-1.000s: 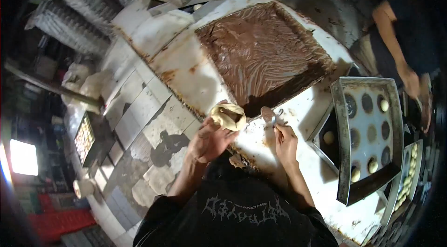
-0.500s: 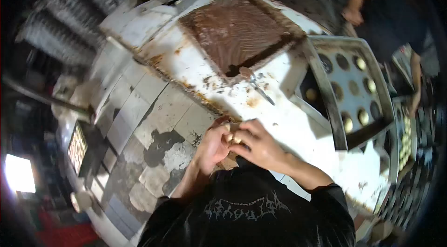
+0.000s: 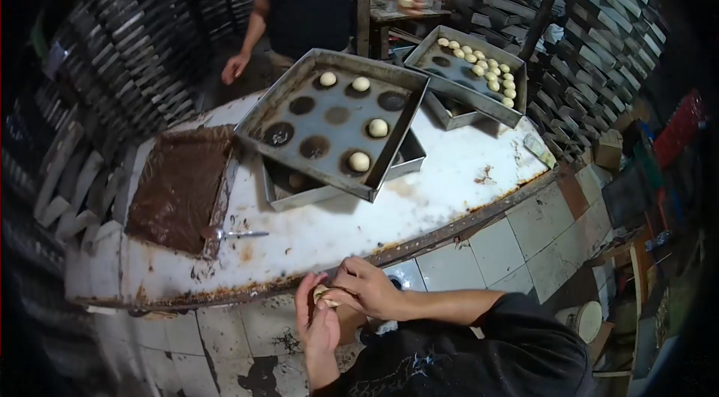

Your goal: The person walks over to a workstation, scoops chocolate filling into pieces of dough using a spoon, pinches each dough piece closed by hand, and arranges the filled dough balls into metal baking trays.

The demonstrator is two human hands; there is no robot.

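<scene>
A small piece of pale dough point(image 3: 323, 295) is held between my two hands, just off the table's near edge. My left hand point(image 3: 317, 320) cups it from below and the left, fingers curled up around it. From the right, my right hand point(image 3: 368, 291) pinches the dough's edge with bent fingers, which hide part of it. Beyond my hands, a metal-handled spreading tool point(image 3: 238, 234) lies with its brown-smeared end against a shallow tray of brown chocolate-like paste point(image 3: 180, 191). A square metal tray point(image 3: 258, 144) holds several round dough balls point(image 3: 378, 127) among dark round spots.
The square tray rests tilted on another metal tray point(image 3: 408, 163). Farther right, a tray point(image 3: 466, 102) holds many dough balls. Across the white table point(image 3: 442, 172) stands a person point(image 3: 311, 4) with dough in one hand. Stacked slatted pieces point(image 3: 599, 45) rise behind.
My view has swung right, so the paste tray now appears left and the dough-ball trays central. My hands still hold the dough together. The person across the table is now seen holding dough.
</scene>
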